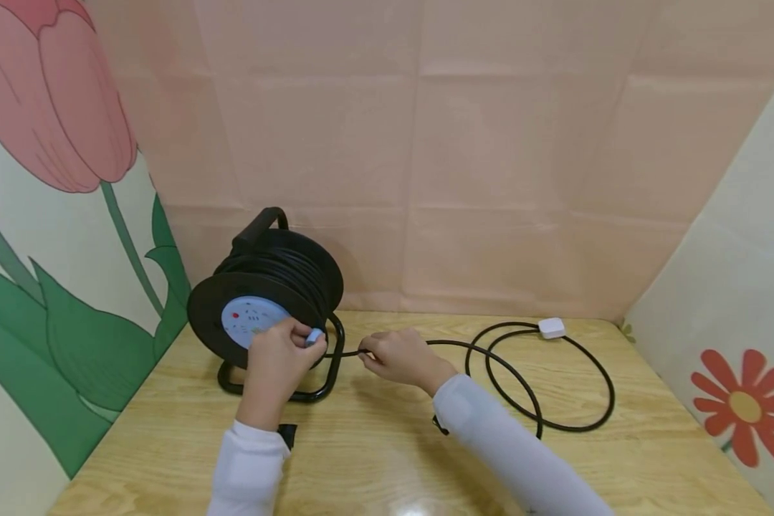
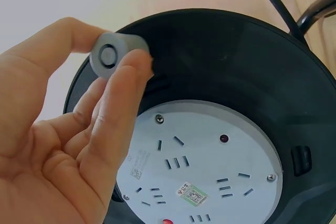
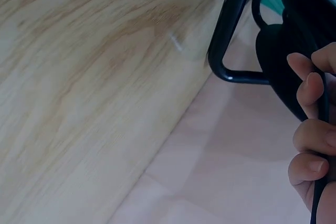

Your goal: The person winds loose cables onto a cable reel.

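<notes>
Your left hand [image 1: 277, 362] pinches the knob [image 2: 116, 48] of the reel [image 1: 209, 322], at left on the worktop [image 1: 361, 459]; your right hand [image 1: 403, 356] holds the black cable [image 1: 448, 344] in curled fingers [image 3: 307, 166].

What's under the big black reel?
Under the reel you can see its bent black stand, resting on the table. The reel covers part of the table, so whatever is hidden there can't be seen.

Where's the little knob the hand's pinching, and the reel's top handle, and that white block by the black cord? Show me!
Little knob [image 2: 109, 55]: left wrist view, on its round end.
Top handle [image 1: 254, 228]: head view, on its black grip.
White block [image 1: 552, 327]: head view, on its upper face.
</notes>
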Motion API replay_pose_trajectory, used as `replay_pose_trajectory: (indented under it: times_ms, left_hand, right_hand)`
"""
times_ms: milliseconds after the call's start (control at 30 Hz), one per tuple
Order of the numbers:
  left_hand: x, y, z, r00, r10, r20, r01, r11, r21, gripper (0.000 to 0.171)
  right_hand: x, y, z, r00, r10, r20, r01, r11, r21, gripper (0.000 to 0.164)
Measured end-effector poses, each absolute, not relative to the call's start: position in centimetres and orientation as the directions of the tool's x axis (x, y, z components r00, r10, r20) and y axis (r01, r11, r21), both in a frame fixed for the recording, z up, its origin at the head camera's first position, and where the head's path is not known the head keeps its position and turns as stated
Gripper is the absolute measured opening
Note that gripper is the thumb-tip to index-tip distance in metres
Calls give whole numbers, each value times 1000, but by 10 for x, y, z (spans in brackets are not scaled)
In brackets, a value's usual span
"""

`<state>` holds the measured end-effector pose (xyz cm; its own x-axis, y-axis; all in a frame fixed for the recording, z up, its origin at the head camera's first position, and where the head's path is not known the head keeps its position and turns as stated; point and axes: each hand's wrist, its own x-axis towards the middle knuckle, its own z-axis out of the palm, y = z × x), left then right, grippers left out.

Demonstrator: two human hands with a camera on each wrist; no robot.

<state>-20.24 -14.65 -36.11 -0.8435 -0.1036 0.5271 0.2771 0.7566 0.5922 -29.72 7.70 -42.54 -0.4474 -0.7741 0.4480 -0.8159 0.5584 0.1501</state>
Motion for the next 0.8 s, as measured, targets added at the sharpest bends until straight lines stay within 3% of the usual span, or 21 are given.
replay_pose_trajectory:
  times_ms: [333, 567, 800]
  left_hand:
    - [-207, -151, -365, -900, -41, 433, 232, 796, 558, 19]
    - [-208, -152, -366, -927, -19, 376, 207, 807, 553, 19]
    - [-207, -156, -368, -954, -9, 300, 168, 812, 559, 18]
  right_hand:
    - [-297, 57, -430, -475, -791, 385, -826, 551, 114, 12]
    - [-298, 51, -434, -504, -795, 337, -835, 549, 47, 22]
    - [-301, 42, -442, -511, -792, 334, -826, 560, 64, 20]
